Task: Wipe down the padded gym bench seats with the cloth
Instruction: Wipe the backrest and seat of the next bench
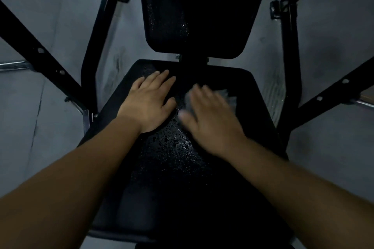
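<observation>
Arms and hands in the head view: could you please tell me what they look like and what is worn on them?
The left forearm and right forearm are bare, no sleeves showing. The left hand and right hand wear no gloves; no watch, band or ring shows, though the right is motion-blurred.

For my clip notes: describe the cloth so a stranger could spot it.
Find the black padded seat in mid-view. On its far half the left hand lies bare; the cloth peeks out under the blurred right hand, the only pale grey thing on the pad.
</observation>
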